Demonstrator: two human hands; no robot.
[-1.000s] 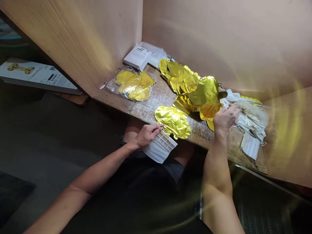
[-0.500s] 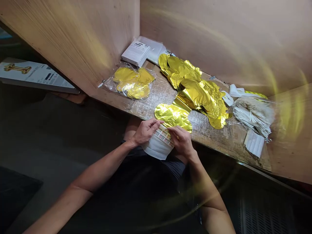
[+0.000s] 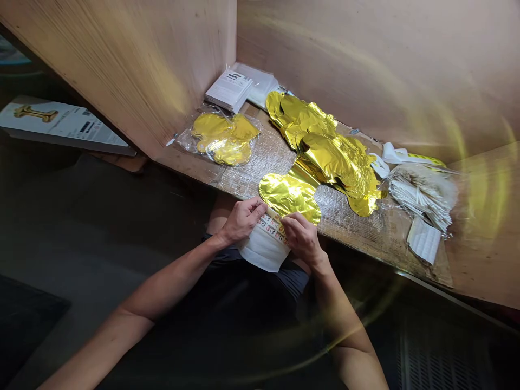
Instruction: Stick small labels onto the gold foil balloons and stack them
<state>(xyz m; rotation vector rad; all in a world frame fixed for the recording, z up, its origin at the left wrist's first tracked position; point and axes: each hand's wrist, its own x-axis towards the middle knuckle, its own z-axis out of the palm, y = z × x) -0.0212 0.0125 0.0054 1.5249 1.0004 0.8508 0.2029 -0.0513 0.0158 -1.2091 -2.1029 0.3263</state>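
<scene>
Between my hands hangs a white sticker sheet [image 3: 264, 249] printed with rows of small red and black CE marks. My left hand [image 3: 244, 219] pinches its upper left edge. At the sheet's upper right edge my right hand [image 3: 303, 235] has its fingers closed; whether a single sticker is between them cannot be made out. Just beyond my fingers lies the rounded end of a gold foil balloon [image 3: 289, 196], flat at the table's front edge. It runs back under a heap of gold foil balloons [image 3: 337, 157].
Left on the table [image 3: 272, 146] lies a clear bag of folded gold foil [image 3: 225, 135]. Behind it sits a stack of printed cards [image 3: 229, 89]. To the right are a bag of white straws [image 3: 422, 195] and a folded white paper [image 3: 423, 240]. Wooden panels enclose the table.
The sticker sheet's lower edge hangs slightly lower. My hands stay almost in place at its top edge. The whole view has shifted slightly.
</scene>
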